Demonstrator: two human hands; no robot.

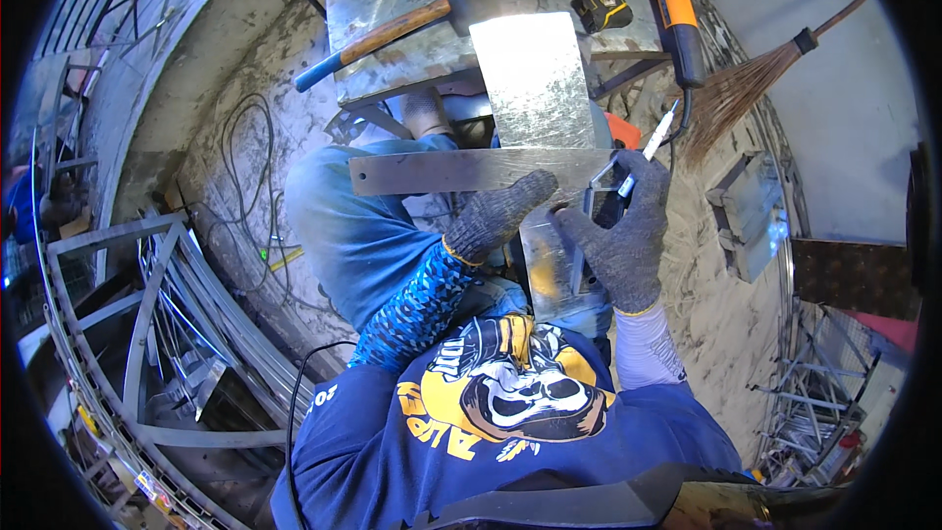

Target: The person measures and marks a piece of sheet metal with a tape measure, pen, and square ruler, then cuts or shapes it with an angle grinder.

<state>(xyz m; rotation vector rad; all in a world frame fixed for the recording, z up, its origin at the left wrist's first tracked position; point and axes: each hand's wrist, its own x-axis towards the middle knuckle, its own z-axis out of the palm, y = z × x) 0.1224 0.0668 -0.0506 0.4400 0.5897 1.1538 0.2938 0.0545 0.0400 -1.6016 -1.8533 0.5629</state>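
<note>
A shiny sheet-metal strip (535, 79) runs from a metal worktop down onto my lap. Across it lies a steel square (461, 172), its long blade pointing left. My left hand (496, 216), in a grey knit glove, presses the square down where it crosses the sheet. My right hand (623, 240), also gloved, steadies the square's short arm and holds a white marker pen (648, 152) with the tip pointing up and right.
On the worktop (392, 10) lie a sledgehammer (412, 25), a tape measure (601, 8) and an orange angle grinder (675, 15). A broom (746, 83) lies at the right. Steel frames (147, 334) and cables cover the floor at the left.
</note>
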